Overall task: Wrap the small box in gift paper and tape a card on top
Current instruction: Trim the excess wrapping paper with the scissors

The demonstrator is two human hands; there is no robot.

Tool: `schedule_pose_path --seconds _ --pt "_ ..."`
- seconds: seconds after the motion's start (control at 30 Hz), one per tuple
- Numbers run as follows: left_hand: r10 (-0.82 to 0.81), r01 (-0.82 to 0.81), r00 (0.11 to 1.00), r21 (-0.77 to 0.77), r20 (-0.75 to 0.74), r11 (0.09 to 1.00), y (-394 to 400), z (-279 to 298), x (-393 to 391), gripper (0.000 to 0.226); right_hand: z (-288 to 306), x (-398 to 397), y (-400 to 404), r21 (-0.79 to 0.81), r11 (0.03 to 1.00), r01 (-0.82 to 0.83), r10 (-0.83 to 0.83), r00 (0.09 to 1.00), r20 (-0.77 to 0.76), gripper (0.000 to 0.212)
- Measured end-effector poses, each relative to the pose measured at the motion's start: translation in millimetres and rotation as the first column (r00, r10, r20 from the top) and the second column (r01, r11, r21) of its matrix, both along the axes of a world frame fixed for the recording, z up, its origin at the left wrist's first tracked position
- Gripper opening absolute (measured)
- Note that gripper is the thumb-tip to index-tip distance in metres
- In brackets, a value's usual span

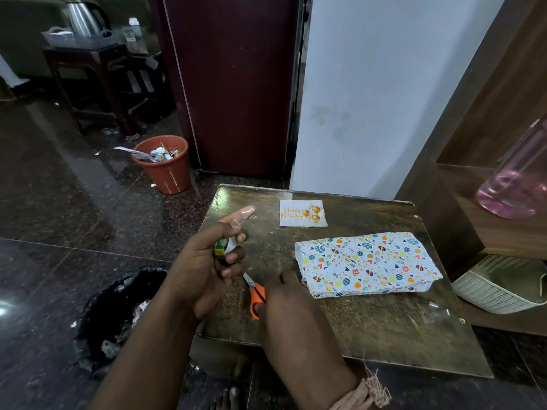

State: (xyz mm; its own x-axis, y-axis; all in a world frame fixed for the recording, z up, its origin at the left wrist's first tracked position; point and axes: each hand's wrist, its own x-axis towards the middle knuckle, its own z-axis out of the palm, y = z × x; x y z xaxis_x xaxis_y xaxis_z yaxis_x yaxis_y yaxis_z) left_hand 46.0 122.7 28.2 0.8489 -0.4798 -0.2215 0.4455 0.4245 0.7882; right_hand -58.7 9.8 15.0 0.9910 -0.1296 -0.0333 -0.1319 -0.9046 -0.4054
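The box wrapped in white paper with coloured egg patterns lies on the right half of the low brown table. A white "Happy Birthday" card with gold balloons lies flat behind it. My left hand grips a small roll of clear tape above the table's left edge, and a loose strip of tape sticks up from it. My right hand rests on orange-handled scissors lying on the table, fingers over the handles.
A terracotta bin full of scraps stands on the dark floor to the far left. A black rubbish bag lies left of the table. A white woven basket and a pink bottle sit on wooden shelves at right.
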Motion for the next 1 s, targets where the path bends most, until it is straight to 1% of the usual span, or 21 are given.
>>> schedule_pose_path --seconds 0.13,0.23,0.33,0.4,0.47,0.53,0.6,0.63,0.7,0.73,0.8,0.83,0.87,0.9,1.0 --pt "-0.061 0.059 0.998 0.059 0.021 0.997 -2 -1 -3 0.044 0 1 2 0.01 0.999 0.035 -0.034 0.999 -0.022 0.021" --pt "-0.097 0.093 0.995 0.091 0.038 0.991 -4 -1 -4 0.046 0 1 2 0.036 0.999 0.034 -0.033 0.999 -0.013 0.026" --pt "-0.12 0.115 0.992 0.094 0.051 0.989 -4 -2 -4 0.047 4 1 1 0.082 0.995 0.062 -0.06 0.998 -0.027 0.021" --pt "-0.129 0.125 0.989 0.062 0.07 0.99 -2 -2 -3 0.048 7 1 -2 0.137 0.986 0.098 -0.092 0.994 -0.051 0.024" --pt "-0.126 0.127 0.989 -0.008 0.08 0.992 0 -2 -2 0.051 9 2 -5 0.273 0.951 0.149 -0.133 0.988 -0.078 0.032" --pt "-0.113 0.117 0.991 -0.058 0.078 0.991 1 -1 -2 0.05 13 2 -6 0.458 0.864 0.208 -0.177 0.978 -0.11 0.034" --pt "-0.1 0.107 0.993 -0.103 0.067 0.989 1 0 -2 0.049 18 1 -7 0.641 0.72 0.264 -0.203 0.964 -0.169 0.034" --pt "-0.095 0.102 0.994 -0.133 0.057 0.986 1 1 -2 0.05 20 2 -7 0.725 0.624 0.293 -0.207 0.956 -0.208 0.031" --pt "-0.08 0.085 0.996 -0.178 0.039 0.98 1 2 -1 0.052 22 3 -7 0.846 0.397 0.356 -0.196 0.933 -0.301 0.024" --pt "-0.07 0.075 0.997 -0.182 0.034 0.98 2 2 0 0.052 23 4 -8 0.88 0.291 0.376 -0.181 0.925 -0.336 0.021" --pt "-0.056 0.061 0.998 -0.158 0.036 0.986 3 2 0 0.052 23 7 -8 0.916 0.125 0.38 -0.151 0.92 -0.361 0.02" --pt "-0.051 0.056 0.998 -0.142 0.038 0.988 3 2 0 0.051 24 8 -8 0.925 0.071 0.373 -0.144 0.921 -0.361 0.021" --pt "-0.046 0.051 0.998 -0.13 0.038 0.99 3 3 0 0.051 24 9 -8 0.93 0.041 0.365 -0.144 0.923 -0.356 0.023" --pt "-0.043 0.047 0.998 -0.121 0.038 0.992 2 3 -1 0.05 24 10 -9 0.934 0.033 0.356 -0.152 0.925 -0.348 0.024" --pt "-0.039 0.042 0.999 -0.113 0.035 0.993 1 3 -1 0.047 24 11 -12 0.939 0.064 0.337 -0.197 0.927 -0.32 0.023"
